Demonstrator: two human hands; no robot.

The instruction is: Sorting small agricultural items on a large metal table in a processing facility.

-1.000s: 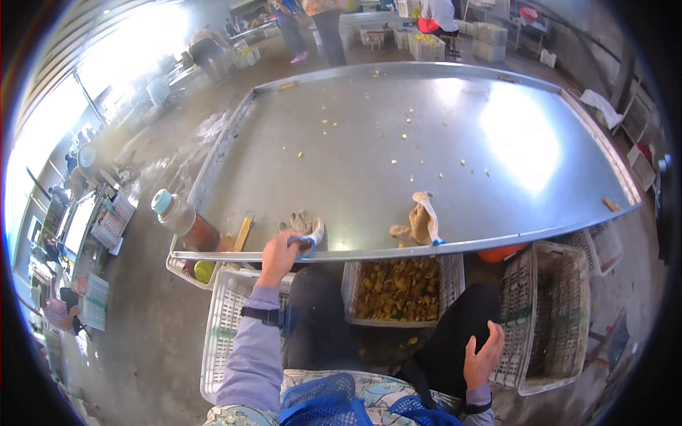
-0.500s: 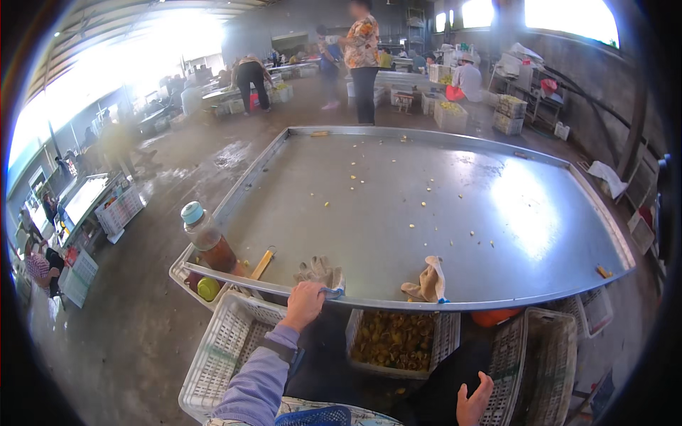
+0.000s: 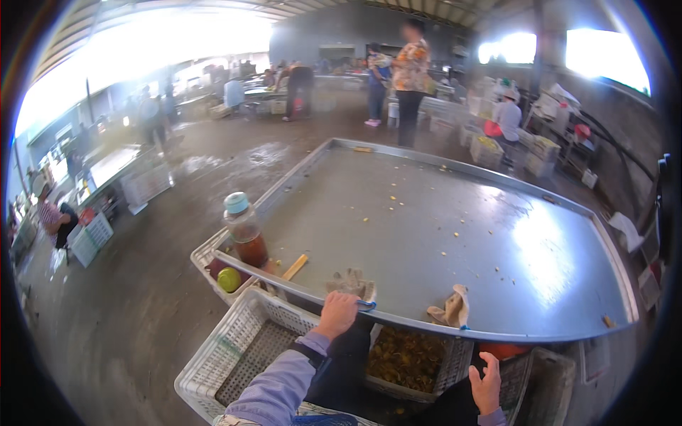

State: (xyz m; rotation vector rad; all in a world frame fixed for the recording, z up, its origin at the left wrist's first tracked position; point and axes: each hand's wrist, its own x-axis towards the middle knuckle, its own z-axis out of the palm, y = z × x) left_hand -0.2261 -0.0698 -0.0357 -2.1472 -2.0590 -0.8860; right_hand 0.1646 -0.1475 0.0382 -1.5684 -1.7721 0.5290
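My left hand (image 3: 337, 317) rests at the near edge of a large metal-topped table (image 3: 426, 234), its fingers curled over the raised rim. Just beyond the fingers lies a pale work glove (image 3: 351, 284) with a blue-edged cuff, close to or touching them. A second glove (image 3: 452, 308) stands crumpled by the rim farther right. Below the table edge, my right hand (image 3: 486, 385) hangs in the air with fingers apart and nothing in it. A wooden-handled tool (image 3: 295, 268) lies left of the first glove.
A bottle of reddish-brown liquid (image 3: 249, 241) stands at the table's left corner. An empty white crate (image 3: 238, 341) is beside my left arm; another crate (image 3: 408, 355) under the table holds brownish-yellow pieces. Small yellow bits dot the tabletop. People (image 3: 412, 71) stand and sit farther back.
The view has turned left, so the scene sits farther right. My right hand has come up a little and shows more fully. The left stays at the rim.
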